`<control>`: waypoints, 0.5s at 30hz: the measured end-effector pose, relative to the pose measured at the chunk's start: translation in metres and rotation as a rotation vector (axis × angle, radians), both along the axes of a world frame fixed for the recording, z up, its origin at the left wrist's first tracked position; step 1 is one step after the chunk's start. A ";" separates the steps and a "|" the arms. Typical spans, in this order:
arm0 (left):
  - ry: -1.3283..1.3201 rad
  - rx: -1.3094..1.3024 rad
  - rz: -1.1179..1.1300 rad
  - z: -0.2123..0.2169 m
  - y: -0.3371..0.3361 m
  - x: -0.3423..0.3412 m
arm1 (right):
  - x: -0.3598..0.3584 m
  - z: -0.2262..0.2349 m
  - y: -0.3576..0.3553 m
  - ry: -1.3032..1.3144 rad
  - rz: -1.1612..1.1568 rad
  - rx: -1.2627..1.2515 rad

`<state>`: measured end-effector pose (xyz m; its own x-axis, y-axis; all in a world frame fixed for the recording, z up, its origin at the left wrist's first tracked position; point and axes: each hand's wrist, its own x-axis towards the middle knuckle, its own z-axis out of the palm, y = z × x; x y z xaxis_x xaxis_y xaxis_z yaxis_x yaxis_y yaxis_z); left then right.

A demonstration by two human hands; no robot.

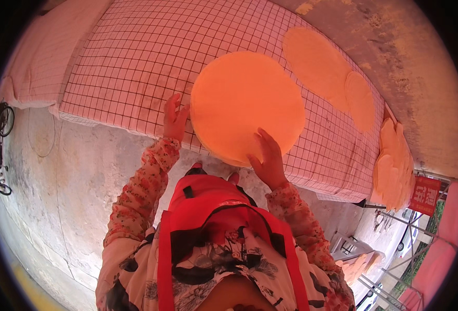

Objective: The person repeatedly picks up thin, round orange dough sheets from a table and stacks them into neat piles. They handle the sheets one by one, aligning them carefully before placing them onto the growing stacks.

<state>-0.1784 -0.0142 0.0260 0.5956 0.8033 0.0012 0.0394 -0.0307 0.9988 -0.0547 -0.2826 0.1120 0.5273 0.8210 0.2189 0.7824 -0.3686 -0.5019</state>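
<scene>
A stack of large round thin flatbreads (247, 106), tinted orange by the light, lies on the checked cloth in front of me, its near edge by the table's edge. My left hand (175, 120) is beside the stack's left rim, fingers apart and nothing in them. Over the near right part of the top flatbread, my right hand (268, 159) has its fingers stretched and thumb spread. Whether its fingertips press on the surface, I cannot tell.
A checked cloth (130, 78) covers the long table. More round flatbreads (316, 67) lie on its far right, with a smaller one (361, 101) beside them. Folded flatbreads (392, 166) are heaped at the right end, near a red sign (425, 195). A bicycle (2, 150) stands far left.
</scene>
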 end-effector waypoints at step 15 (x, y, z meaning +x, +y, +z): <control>0.138 0.162 -0.162 -0.040 -0.002 0.063 | 0.113 -0.083 -0.047 0.875 -0.552 0.633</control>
<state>-0.1155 -0.0163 -0.0144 0.7202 0.6931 0.0316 0.1565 -0.2066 0.9658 0.0582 -0.3297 0.0292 0.9430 0.3159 -0.1049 -0.0962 -0.0432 -0.9944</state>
